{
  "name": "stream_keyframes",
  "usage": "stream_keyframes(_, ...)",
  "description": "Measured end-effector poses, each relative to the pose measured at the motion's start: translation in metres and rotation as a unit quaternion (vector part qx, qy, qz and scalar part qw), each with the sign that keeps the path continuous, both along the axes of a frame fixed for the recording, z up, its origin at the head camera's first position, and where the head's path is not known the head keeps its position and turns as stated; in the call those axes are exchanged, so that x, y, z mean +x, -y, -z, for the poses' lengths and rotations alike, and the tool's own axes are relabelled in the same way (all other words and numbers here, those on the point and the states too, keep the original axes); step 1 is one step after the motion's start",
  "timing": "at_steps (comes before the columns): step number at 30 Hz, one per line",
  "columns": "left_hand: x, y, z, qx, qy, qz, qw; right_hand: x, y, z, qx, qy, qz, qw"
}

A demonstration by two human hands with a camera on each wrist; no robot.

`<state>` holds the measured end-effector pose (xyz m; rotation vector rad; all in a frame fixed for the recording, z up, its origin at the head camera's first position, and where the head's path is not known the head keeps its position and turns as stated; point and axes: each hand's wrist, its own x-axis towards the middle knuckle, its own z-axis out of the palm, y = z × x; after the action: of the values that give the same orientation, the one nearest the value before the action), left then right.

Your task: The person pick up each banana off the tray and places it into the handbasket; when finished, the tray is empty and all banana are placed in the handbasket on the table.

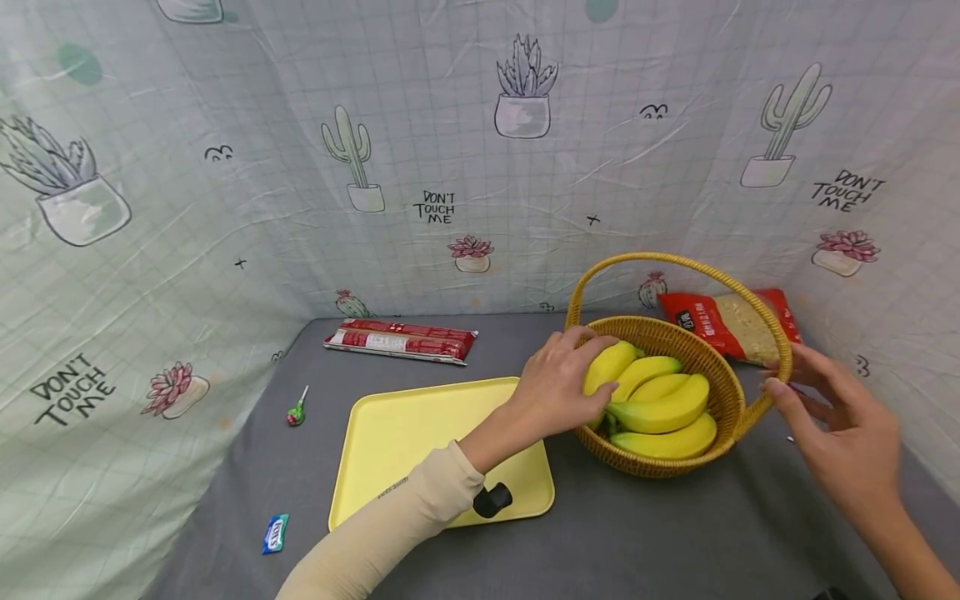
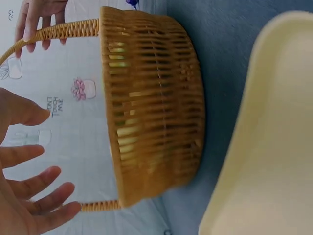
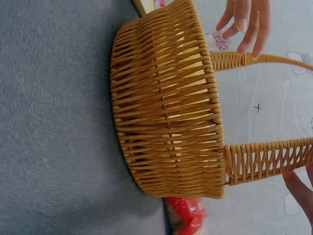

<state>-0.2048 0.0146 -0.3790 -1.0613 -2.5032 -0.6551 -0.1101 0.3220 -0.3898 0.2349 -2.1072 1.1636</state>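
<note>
A round wicker basket with a tall arched handle stands on the right part of the table. Inside lie several yellow bananas and a rounder yellow fruit at the left. Over the basket's left rim hovers my left hand, closest to that fruit; the left wrist view shows its fingers spread, holding nothing. My right hand grips the lower right side of the handle between thumb and fingers. Part of this hand lies outside the right wrist view.
Left of the basket lies a yellow tray. A long red packet rests behind it, and a red bag with a clear window behind the basket. A green lollipop and a small blue-green sachet lie far left.
</note>
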Motion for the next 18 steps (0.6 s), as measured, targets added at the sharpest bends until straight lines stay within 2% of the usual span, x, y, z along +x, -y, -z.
stream_keyframes(5, 0.0, 0.018, -0.003, -0.008, -0.005, -0.022, 0.9997, -0.001, 0.004, -0.015, 0.01, -0.046, 0.025, 0.9986)
stream_keyframes(9, -0.001, 0.035, -0.008, 0.006, -0.015, -0.029, 0.9995, -0.001, 0.012, -0.038, 0.018, -0.102, 0.05, 0.9934)
stream_keyframes(14, -0.003, 0.058, -0.014, 0.016, -0.019, -0.041, 0.9989, 0.0, 0.029, -0.067, 0.033, -0.145, 0.065, 0.9867)
stream_keyframes(18, -0.002, 0.075, -0.018, 0.006, -0.018, -0.055, 0.9983, 0.0, 0.044, -0.083, 0.08, -0.194, 0.082, 0.9743)
